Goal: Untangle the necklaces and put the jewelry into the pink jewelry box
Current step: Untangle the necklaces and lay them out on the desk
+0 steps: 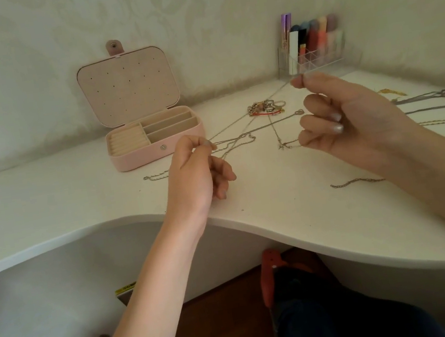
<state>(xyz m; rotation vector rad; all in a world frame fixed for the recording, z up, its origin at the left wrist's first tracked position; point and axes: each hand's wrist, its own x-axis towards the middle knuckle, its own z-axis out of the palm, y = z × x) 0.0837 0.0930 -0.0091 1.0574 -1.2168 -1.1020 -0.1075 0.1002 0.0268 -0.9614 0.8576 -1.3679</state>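
Note:
A thin silver chain (240,120) stretches taut between my two hands above the white desk. My left hand (200,172) pinches its lower end between thumb and forefinger. My right hand (350,116) is raised and pinches the upper end near the back of the desk. Other silver necklaces (236,140) lie crossed and tangled on the desk between my hands. A small heap of rings and a red bracelet (265,108) sits behind them. The pink jewelry box (153,147) stands open at the back left, its compartments bare.
A clear organizer (316,51) with cosmetics stands in the back corner. More chains (437,98) lie at the right edge, and a short chain (356,182) lies near the front. The curved edge of the white desk (298,232) runs under my arms.

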